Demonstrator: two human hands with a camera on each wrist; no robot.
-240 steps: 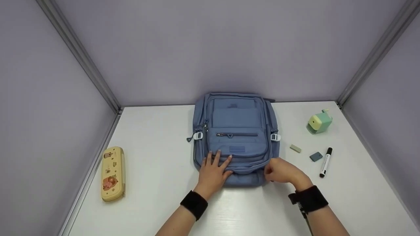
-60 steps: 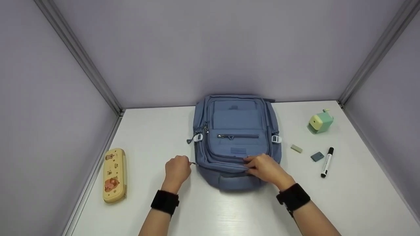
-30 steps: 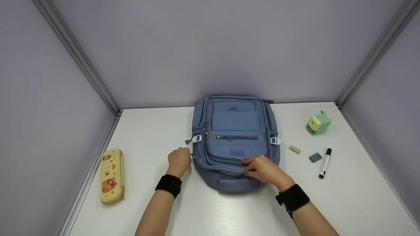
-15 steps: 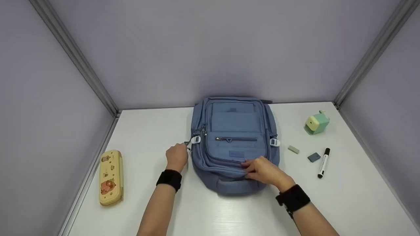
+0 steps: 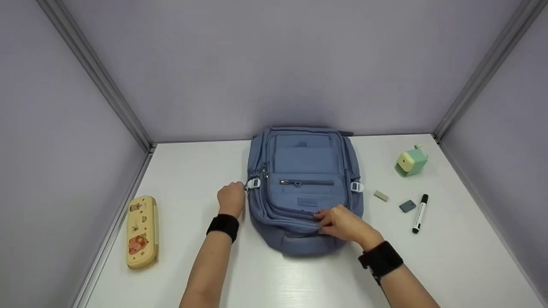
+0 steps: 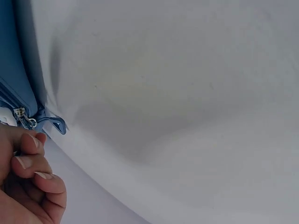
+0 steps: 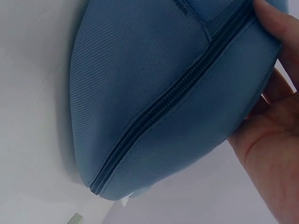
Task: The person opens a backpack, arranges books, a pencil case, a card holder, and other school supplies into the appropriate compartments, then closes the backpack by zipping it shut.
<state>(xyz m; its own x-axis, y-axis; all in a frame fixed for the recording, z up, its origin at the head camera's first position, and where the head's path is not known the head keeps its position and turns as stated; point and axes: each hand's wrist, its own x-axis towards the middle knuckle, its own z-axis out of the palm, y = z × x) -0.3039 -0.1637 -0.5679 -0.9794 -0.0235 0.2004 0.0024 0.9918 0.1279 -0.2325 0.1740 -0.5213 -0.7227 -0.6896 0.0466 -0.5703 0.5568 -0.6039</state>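
A blue backpack [image 5: 306,160] lies on the white table, its front facing up. Beside its left edge, near the white buckle [image 5: 254,183], my left hand [image 5: 231,199] has curled fingers and pinches a zipper pull, mostly hidden by the fingers. In the left wrist view a metal slider [image 6: 19,112] and a blue loop pull [image 6: 58,125] show just above the fingers. My right hand [image 5: 346,223] grips the fabric at the bag's lower front edge, thumb on top. A dark zipper [image 7: 159,109] runs past that thumb in the right wrist view.
At the left lies a yellow pencil case [image 5: 142,232]. On the right are a green and yellow pencil sharpener [image 5: 412,161], a small light-coloured block [image 5: 381,196], a dark grey-blue block [image 5: 407,206] and a black-capped marker [image 5: 420,214]. Walls border the table's back and sides.
Over two seconds my left hand has moved up along the bag's left side to the buckle. The right hand keeps its grip. Eight seconds ago the left hand lay spread on the bag.
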